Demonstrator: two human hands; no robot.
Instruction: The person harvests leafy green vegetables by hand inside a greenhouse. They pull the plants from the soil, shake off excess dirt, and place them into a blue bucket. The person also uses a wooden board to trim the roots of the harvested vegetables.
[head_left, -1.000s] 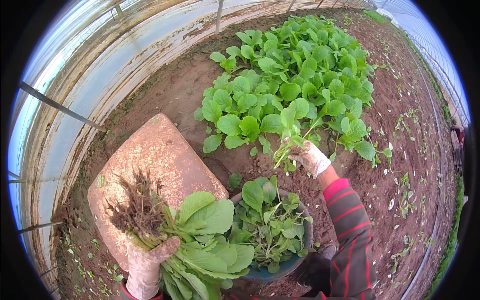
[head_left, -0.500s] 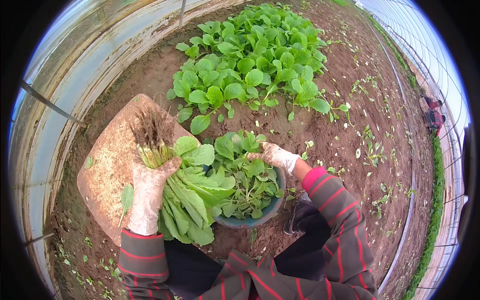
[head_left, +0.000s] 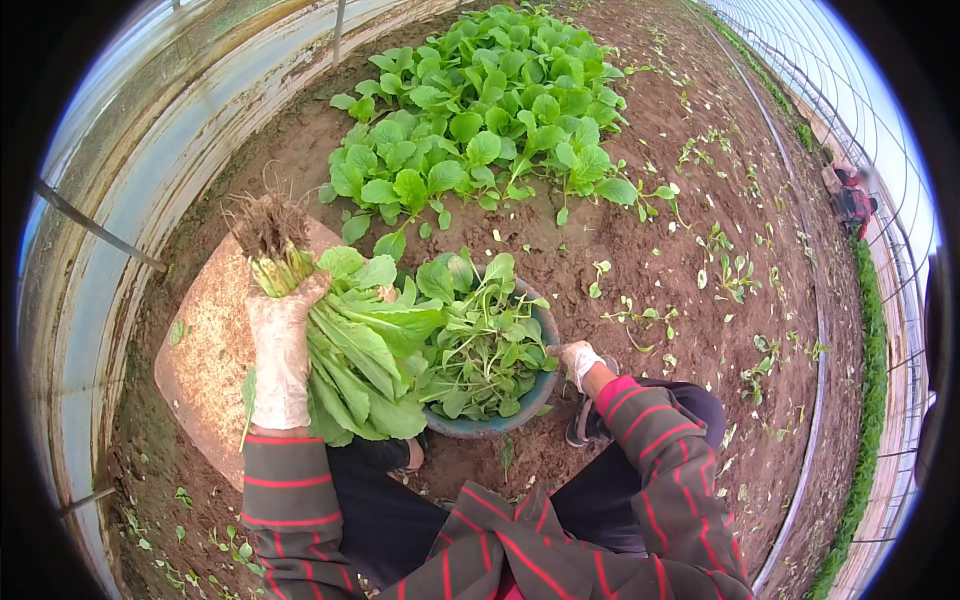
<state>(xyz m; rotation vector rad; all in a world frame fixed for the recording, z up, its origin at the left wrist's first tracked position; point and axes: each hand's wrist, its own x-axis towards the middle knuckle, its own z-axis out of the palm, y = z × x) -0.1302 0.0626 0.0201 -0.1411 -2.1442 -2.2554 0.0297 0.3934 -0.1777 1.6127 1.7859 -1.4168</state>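
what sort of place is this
Probably a greenhouse or growing tunnel: a patch of leafy green plants grows in brown soil, pale, dirt-streaked sheeting walls the left side, and a ribbed frame curves overhead on the right.

1. One left hand (head_left: 283, 352) and one right hand (head_left: 579, 362) were counted, both gloved.
2. One rooted bunch of greens (head_left: 362, 345) was counted.
3. One tub (head_left: 541, 390) was counted; its leaves (head_left: 485, 350) were too tangled to be numbered.
4. One tan board (head_left: 205, 345) was noted.
5. One patch of growing plants (head_left: 490, 125) was counted.
6. One distant person (head_left: 853, 202) was seen.
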